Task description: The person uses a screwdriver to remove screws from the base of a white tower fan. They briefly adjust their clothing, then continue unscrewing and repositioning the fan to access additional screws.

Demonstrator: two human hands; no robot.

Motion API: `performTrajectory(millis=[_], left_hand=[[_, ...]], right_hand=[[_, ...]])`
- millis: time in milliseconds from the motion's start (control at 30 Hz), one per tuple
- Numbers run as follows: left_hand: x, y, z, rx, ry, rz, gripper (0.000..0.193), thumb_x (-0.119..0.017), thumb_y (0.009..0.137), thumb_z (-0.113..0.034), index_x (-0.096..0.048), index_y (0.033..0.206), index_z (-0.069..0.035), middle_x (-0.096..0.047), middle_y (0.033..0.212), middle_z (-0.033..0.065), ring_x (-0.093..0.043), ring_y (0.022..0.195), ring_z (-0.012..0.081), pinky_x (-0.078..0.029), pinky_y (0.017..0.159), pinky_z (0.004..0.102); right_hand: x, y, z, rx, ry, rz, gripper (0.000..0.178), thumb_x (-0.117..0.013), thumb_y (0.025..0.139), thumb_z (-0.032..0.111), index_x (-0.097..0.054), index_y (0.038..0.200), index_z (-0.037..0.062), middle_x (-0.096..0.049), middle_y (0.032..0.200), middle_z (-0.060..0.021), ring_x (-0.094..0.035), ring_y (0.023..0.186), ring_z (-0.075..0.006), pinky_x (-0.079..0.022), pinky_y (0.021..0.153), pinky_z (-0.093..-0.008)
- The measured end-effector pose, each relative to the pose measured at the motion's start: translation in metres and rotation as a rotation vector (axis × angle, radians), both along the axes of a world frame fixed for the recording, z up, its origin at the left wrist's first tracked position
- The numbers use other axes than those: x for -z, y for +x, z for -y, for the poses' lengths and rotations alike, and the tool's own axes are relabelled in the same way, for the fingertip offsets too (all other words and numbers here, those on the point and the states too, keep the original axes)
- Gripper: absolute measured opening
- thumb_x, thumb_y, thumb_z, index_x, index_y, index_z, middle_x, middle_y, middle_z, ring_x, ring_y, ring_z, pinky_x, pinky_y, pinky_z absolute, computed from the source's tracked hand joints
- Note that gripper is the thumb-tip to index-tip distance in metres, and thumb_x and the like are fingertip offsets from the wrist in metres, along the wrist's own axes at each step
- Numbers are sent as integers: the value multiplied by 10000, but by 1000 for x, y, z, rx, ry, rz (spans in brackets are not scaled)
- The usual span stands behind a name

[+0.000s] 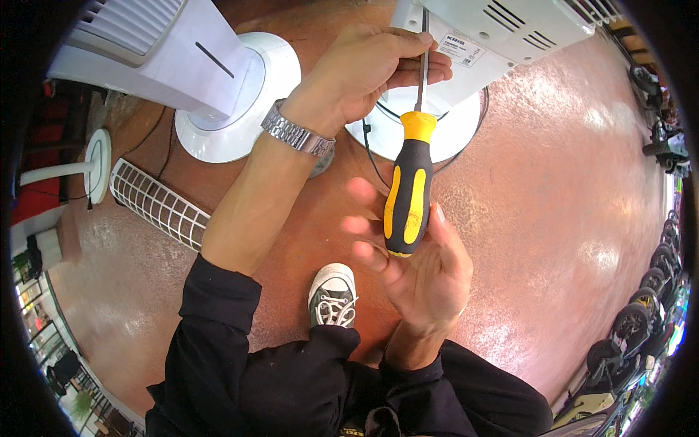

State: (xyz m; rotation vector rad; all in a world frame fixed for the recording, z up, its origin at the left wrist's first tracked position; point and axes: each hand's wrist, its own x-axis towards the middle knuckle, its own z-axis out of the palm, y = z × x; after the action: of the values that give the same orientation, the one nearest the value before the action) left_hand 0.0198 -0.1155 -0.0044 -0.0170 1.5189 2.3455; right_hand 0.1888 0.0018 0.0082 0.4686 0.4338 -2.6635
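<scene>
A screwdriver [409, 193] with a black and yellow handle points away from me, its metal shaft running up to a white tower fan [502, 40]. The thumb and fingers of my left hand [375, 65] close around the shaft near the fan's back panel. Whether the tip meets a screw is hidden by the frame's top edge. Below the handle, my right hand [426, 280] is spread, palm up, fingers and thumb apart on either side of the handle's end; I cannot tell whether they touch it. A metal watch [296, 135] circles my left wrist.
Another white tower fan [211, 69] stands on a round base at upper left. A white curved grille [160, 204] lies on the reddish floor near a small white stand [98, 164]. Black cable [370, 149] trails by the right fan's base. Several wheels [632, 324] line the right side.
</scene>
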Motion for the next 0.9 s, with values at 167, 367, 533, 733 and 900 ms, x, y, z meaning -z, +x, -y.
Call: performTrajectory(millis=[167,367,533,733,900], left_hand=[[2,-2,-1,57,96,17,289,-579,1018,-127,-607,1140,133,-701,1080,230,-725,982,261,-596,944,326],[-9,3,4,54,-203,-64,269,-639,988,-129,-634,1112,111,-712,1043,217,-734,924,253,-610,905,313],[-2,0,5,89,-69,-24,372,-643,991,-199,-626,1177,123,-711,1090,221,-717,1043,267,-575,963,309],[0,-3,1,180,-36,-69,375,-637,994,-196,-618,1192,122,-707,1108,225,-717,1037,261,-574,961,315],[-8,2,5,132,-256,-102,365,-629,996,-185,-617,1209,111,-704,1127,228,-714,1041,260,-565,970,324]], right_hand=[[20,4,-5,132,89,-46,461,-731,934,171,-502,1326,97,-619,1224,-87,-664,955,-179,-564,775,-310],[27,3,13,253,160,-111,486,-630,994,410,-495,1314,69,-627,1201,-125,-675,931,-182,-535,754,-299],[6,0,-12,-57,-68,-53,451,-566,1036,308,-458,1377,34,-613,1249,-196,-689,995,-269,-600,806,-370],[41,6,-15,92,-3,-136,434,-739,927,156,-516,1292,91,-636,1161,-72,-664,977,-181,-554,819,-345],[30,9,-2,165,44,-139,439,-727,930,143,-515,1306,64,-607,1233,-105,-662,994,-218,-549,857,-361]])
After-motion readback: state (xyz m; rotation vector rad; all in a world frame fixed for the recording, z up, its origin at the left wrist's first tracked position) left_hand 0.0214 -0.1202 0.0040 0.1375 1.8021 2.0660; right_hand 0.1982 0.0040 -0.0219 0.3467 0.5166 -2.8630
